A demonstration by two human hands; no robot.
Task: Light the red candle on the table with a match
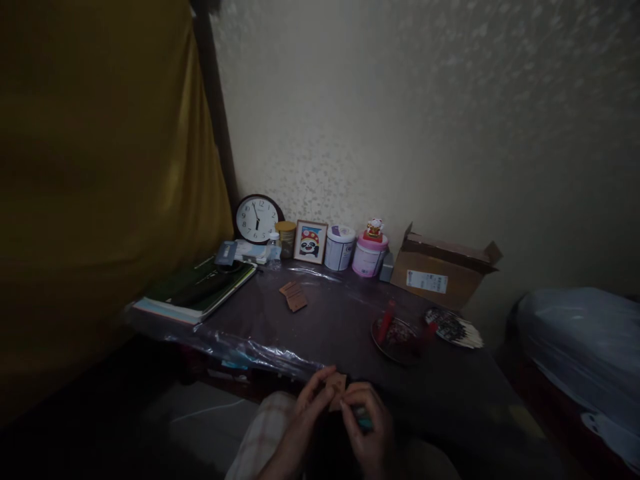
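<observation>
The tan piece [338, 383] is between your two hands, above your lap at the near edge of the worktop [320, 330]. Your left hand [314, 403] pinches its left side and your right hand [367, 413] grips its right edge, so the two are close together; a teal object [364, 422] shows at your right palm, too dim to name. Among the containers, the dark dish [395, 355] to the right holds small mottled bits, with a red cylinder [385, 323] upright in it. Beside it, the round plate [437, 337] carries a fan of pale sticks [468, 333] and a dark heap. The cardboard box [425, 263] behind has raised flaps, but you cannot see inside. By the wall stand a white tin [340, 250] and a pink tin [369, 260], both lidded, a figurine [375, 230] on the pink one. Your piece looks thin, flat and roughly rectangular, with a faint darker mark; similar brown pieces [293, 297] lie together on the worktop.
</observation>
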